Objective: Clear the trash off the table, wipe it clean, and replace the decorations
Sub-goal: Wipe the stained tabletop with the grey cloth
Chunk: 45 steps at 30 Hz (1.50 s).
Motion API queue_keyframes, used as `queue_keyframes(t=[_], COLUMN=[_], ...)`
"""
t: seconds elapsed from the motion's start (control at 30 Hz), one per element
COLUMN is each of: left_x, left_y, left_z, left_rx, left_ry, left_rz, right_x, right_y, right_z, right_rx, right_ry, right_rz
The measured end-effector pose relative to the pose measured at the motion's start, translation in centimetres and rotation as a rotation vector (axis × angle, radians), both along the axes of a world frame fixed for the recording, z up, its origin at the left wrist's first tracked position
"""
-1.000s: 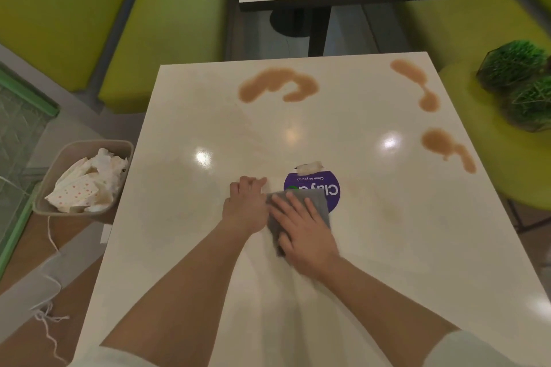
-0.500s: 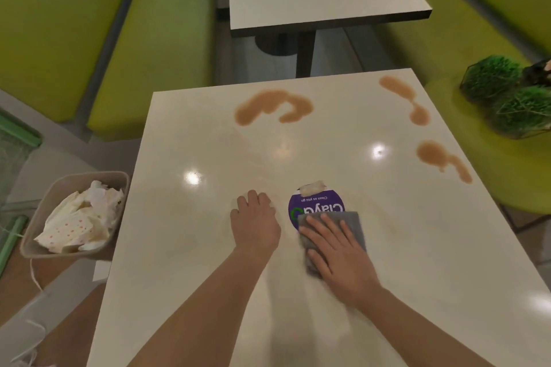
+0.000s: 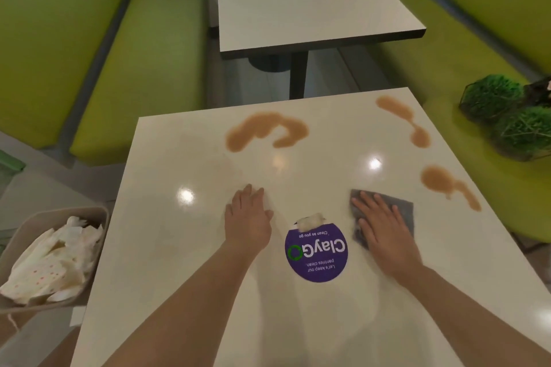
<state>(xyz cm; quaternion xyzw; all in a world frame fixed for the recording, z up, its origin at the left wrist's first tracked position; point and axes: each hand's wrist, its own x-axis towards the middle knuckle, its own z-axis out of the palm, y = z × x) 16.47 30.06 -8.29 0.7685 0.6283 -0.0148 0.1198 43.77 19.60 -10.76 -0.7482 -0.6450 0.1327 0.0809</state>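
Flat-fingered, the right hand presses the grey cloth onto the table; the left hand rests open, bracing. Just beyond the cloth lies a brown spill — a fast sweep could smear it off the edge.

- Single view, head cam, wide-angle; no 2nd view, so no overlap to log.
- Cam sits above near edge of table, looks fwd + steeply down onto top.
- Close range: forearms enter from bottom of frame, hands mid-frame.
- Purple sticker on table reads upside-down from cam side.
- Beyond table's far edge: second table, green benches either side.
- Edges bow, lens distortion.
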Motion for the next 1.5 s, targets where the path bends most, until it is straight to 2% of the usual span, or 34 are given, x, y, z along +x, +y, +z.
queue_keyframes(t=[0.07, 0.13, 0.23, 0.33, 0.43, 0.53, 0.67, 0.77, 0.87, 0.97, 1.03, 1.2, 1.27, 1.37, 1.43, 1.5], left_x=[0.7, 1.8, 3.1, 2.8, 1.2, 0.3, 0.5, 0.4, 0.2, 0.6, 0.6, 0.2, 0.2, 0.3, 0.2, 0.2], left_y=[0.9, 1.8, 3.3, 4.7, 6.2, 7.0, 7.2, 7.1, 7.1, 7.3, 7.1, 6.6, 6.7, 6.7, 6.7, 6.7], left_z=[0.0, -0.2, -0.6, -0.8, -1.4, -2.2, -3.4, -4.3, -4.8, -3.8, -4.0, -4.7, -4.8, -4.8, -4.8, -4.9], left_rx=[0.009, 0.013, 0.065, 0.152, 0.192, 0.188, 0.324, 0.432, 0.463, 0.472, 0.463, 0.468, 0.478, 0.496, 0.504, 0.502], left_ry=[-0.021, -0.043, -0.055, -0.071, -0.085, -0.049, -0.042, -0.027, -0.009, 0.004, -0.014, -0.04, -0.057, -0.062, -0.054, -0.045], left_rz=[0.038, 0.049, 0.093, 0.174, 0.305, 0.347, 0.349, 0.345, 0.357, 0.355, 0.362, 0.381, 0.385, 0.387, 0.382, 0.381], right_x=[0.0, -2.2, -4.6, -1.6, 1.4, -1.2, -5.5, -3.0, -0.7, -2.6, -5.0, -5.5, -3.1, -2.0, -4.2, -7.4], right_y=[3.2, 6.4, 8.3, 8.4, 11.2, 14.3, 14.0, 14.4, 18.1, 21.9, 22.7, 18.5, 18.8, 23.0, 25.5, 25.6], right_z=[0.0, 0.2, 0.2, -0.1, -0.4, -0.3, -0.1, -0.3, -0.3, 0.5, 0.3, -0.2, -0.2, -0.6, -0.7, -0.4], right_rx=[-0.012, -0.031, -0.023, -0.001, 0.01, -0.004, 0.0, 0.011, 0.029, 0.054, 0.056, 0.051, 0.073, 0.067, 0.042, 0.027], right_ry=[-0.009, -0.004, 0.028, 0.011, -0.016, -0.02, 0.007, -0.016, -0.027, -0.003, 0.011, 0.037, 0.023, -0.03, -0.039, -0.011], right_rz=[-0.104, -0.105, 0.111, 0.265, 0.102, -0.043, 0.218, 0.341, 0.15, 0.018, 0.073, 0.437, 0.401, 0.204, 0.139, 0.199])
